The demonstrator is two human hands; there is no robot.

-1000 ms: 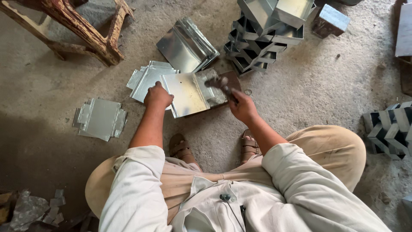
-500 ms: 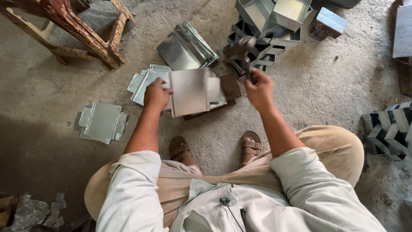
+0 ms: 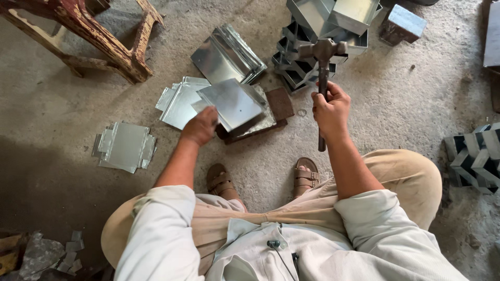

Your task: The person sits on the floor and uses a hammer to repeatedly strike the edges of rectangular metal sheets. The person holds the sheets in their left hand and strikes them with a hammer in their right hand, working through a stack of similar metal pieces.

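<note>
My left hand (image 3: 200, 126) grips the near edge of a shiny metal sheet piece (image 3: 232, 103), tilted up over a dark rusty block (image 3: 278, 104) on the floor. My right hand (image 3: 329, 110) is closed around the handle of a hammer (image 3: 322, 65), held upright and raised, its head above the stack of folded metal boxes (image 3: 317, 36). The hammer is well above and to the right of the sheet.
Flat cut metal blanks lie on the floor (image 3: 125, 147) and beside the block (image 3: 179, 101); a folded stack (image 3: 227, 54) sits behind. A worn red wooden stool (image 3: 104, 39) stands top left. More folded boxes sit at the right edge (image 3: 476, 156). My sandalled feet (image 3: 304, 174) are near.
The hammer has risen from the sheet to an upright raised position. My left hand has lifted and tilted the metal sheet off the block.
</note>
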